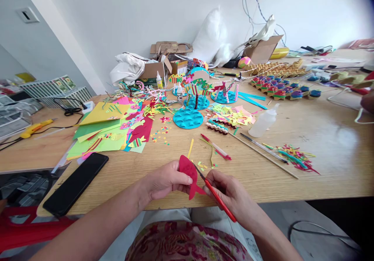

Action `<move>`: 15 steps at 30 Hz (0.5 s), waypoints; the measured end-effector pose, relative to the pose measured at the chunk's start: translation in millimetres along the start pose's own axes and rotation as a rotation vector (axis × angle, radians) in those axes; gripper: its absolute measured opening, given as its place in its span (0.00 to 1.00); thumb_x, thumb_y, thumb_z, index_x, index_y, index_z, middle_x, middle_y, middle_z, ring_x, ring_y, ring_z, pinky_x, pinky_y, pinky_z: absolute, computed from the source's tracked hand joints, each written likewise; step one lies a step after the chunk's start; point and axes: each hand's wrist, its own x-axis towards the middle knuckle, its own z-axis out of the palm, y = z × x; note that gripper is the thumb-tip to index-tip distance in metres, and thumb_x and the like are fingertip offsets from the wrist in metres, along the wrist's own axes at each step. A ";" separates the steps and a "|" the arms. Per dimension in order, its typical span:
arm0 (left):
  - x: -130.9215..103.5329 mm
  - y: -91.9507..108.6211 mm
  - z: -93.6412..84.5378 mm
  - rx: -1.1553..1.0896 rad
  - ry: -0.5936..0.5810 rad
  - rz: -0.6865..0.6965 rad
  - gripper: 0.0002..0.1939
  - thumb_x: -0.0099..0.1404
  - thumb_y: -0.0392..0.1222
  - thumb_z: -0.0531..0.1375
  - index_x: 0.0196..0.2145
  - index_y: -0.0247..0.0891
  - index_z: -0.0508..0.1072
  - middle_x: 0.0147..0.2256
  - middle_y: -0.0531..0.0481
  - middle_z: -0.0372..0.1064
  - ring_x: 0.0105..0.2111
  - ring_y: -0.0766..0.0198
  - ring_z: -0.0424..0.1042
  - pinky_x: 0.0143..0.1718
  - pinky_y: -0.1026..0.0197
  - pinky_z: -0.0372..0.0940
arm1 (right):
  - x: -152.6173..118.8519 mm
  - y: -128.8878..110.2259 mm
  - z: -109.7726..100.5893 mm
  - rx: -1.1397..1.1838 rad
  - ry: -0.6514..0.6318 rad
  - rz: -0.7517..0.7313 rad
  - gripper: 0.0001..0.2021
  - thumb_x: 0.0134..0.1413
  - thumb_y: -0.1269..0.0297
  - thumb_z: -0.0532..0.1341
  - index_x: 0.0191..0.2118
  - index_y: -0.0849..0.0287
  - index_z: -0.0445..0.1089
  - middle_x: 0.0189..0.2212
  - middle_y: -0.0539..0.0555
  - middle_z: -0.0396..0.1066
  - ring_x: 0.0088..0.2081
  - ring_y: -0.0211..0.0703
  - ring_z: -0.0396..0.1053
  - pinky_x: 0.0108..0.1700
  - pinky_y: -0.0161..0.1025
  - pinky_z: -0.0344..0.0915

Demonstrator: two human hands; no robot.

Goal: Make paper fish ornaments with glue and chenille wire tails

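Note:
Near the table's front edge, my left hand [166, 181] pinches a red paper fish cutout [187, 167] between thumb and fingers. Its forked tail hangs toward me. My right hand [226, 191] is closed around the red-handled scissors [217, 198]. Their dark blades point up and left, right beside the fish's edge; whether they touch the paper I cannot tell. Just beyond lie a red pen [216, 147], a thin yellow paper strip [191, 148] and small green and yellow paper scraps [202, 165].
A black phone [76, 183] lies at left, near stacked coloured paper [96, 132]. Blue scalloped discs [187, 119] and paper fish stand mid-table. A white bottle [263, 121], a wooden stick [263, 156] and paper shreds [298, 157] are at right. Another person's hand [368, 101] shows at far right.

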 end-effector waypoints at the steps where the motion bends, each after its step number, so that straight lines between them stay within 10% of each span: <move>1: 0.2 0.0 -0.3 0.003 0.003 -0.002 0.08 0.44 0.33 0.62 0.26 0.33 0.69 0.25 0.53 0.66 0.24 0.70 0.65 0.27 0.67 0.60 | 0.0 0.1 0.1 0.005 -0.003 0.003 0.18 0.53 0.48 0.53 0.24 0.59 0.58 0.18 0.45 0.52 0.23 0.33 0.49 0.23 0.33 0.48; 15: 0.4 1.6 1.6 0.042 0.017 0.000 0.09 0.42 0.34 0.62 0.26 0.33 0.70 0.25 0.53 0.67 0.24 0.70 0.64 0.28 0.67 0.60 | -3.6 -4.8 -0.4 0.087 -0.075 0.025 0.16 0.54 0.50 0.52 0.27 0.58 0.58 0.20 0.45 0.55 0.23 0.33 0.52 0.23 0.32 0.49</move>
